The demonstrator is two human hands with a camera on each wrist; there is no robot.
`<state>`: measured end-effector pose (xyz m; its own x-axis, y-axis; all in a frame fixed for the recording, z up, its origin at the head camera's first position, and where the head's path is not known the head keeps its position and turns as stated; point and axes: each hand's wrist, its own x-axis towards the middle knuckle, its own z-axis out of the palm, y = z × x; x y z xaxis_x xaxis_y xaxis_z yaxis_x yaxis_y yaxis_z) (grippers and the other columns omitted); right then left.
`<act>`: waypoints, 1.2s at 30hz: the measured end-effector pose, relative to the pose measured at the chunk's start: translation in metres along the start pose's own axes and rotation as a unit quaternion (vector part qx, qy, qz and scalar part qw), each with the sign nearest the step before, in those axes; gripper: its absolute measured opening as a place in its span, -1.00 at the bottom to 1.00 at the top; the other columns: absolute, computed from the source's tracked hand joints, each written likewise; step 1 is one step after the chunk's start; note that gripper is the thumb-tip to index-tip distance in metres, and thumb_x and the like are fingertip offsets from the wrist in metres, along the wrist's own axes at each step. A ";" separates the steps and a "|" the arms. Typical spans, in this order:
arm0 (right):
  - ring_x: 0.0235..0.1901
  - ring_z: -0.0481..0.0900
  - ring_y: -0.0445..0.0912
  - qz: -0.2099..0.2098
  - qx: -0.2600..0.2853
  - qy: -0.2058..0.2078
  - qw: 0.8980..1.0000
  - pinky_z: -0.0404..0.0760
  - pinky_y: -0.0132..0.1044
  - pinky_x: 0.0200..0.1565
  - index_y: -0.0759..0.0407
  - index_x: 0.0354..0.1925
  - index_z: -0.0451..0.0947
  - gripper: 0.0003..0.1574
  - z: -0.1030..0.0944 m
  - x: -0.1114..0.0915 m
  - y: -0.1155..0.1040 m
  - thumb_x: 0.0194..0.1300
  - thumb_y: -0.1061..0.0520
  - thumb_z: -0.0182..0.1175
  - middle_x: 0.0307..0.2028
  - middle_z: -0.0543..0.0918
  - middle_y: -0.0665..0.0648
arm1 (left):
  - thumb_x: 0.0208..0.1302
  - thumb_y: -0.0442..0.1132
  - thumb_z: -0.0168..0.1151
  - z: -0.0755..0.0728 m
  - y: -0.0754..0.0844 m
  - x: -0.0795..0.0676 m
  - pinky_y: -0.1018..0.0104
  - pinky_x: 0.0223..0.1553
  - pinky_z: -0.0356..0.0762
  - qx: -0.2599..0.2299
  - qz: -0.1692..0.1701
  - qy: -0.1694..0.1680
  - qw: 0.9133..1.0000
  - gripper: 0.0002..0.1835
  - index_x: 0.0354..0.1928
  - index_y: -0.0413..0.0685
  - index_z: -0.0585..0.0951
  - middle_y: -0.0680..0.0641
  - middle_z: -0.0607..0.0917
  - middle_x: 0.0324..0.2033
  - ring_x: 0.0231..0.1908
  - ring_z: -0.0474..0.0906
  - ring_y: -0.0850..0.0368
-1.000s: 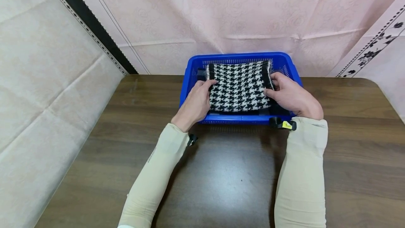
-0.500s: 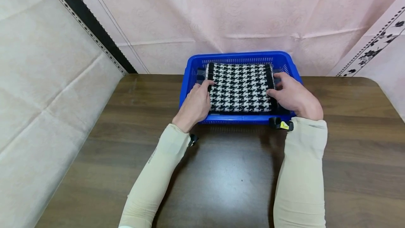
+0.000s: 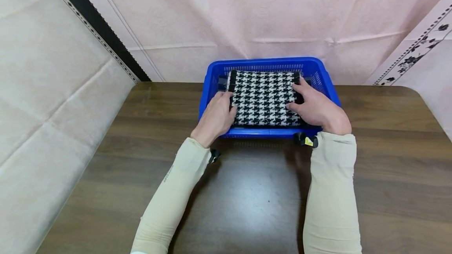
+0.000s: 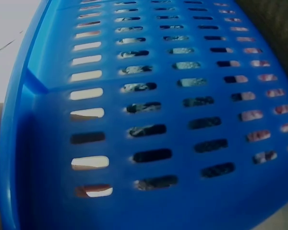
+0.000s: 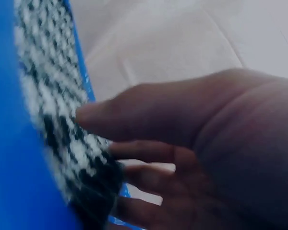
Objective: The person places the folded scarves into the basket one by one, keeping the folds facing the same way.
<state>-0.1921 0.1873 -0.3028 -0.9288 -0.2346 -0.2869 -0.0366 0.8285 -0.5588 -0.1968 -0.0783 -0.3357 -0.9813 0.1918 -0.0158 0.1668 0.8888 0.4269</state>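
Observation:
A folded houndstooth cloth [image 3: 265, 97], black and white with dark side borders, lies in the blue plastic basket [image 3: 268, 131]. At its left border is my left hand [image 3: 216, 117], thumb on the cloth and fingers over the edge. My right hand [image 3: 319, 107] touches the right border. In the right wrist view its thumb [image 5: 149, 112] lies on the near face of the cloth [image 5: 57, 96], with fairly straight fingers along the end. Only the slotted basket wall [image 4: 110, 112] fills most of the left wrist view, with patterned fabric behind the slots.
Other dark fabric [image 3: 222, 83] shows under the cloth at the basket's left. The basket stands near the back edge of a brown wooden table [image 3: 247, 199]. Pale pink patterned sheeting [image 3: 275, 15] hangs behind, and white sheeting [image 3: 53, 89] covers the left.
The cloth's raised far right part has gone down flat. My right hand has shifted left onto its right border, pushing the cloth slightly left. The left hand's thumb has spread from its fingers.

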 end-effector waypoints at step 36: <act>0.58 -0.43 0.36 -0.031 -0.123 -0.059 0.990 -0.18 0.33 0.51 0.36 0.60 -0.40 0.23 0.029 -0.024 0.005 0.51 -0.52 -0.33 0.58 -0.51 0.41 | 0.62 0.22 -0.36 -0.010 0.018 -0.030 -0.01 0.57 0.04 0.064 -0.006 -0.182 0.981 -0.17 0.62 -0.15 -0.27 -0.09 -0.48 0.61 0.62 -0.44 0.04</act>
<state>-0.1596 0.1821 -0.3215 -0.8730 -0.3346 -0.3548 -0.1948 0.9062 -0.3753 -0.1653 -0.0719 -0.3188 -0.8882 0.2958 -0.3515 0.1888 0.9326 0.3077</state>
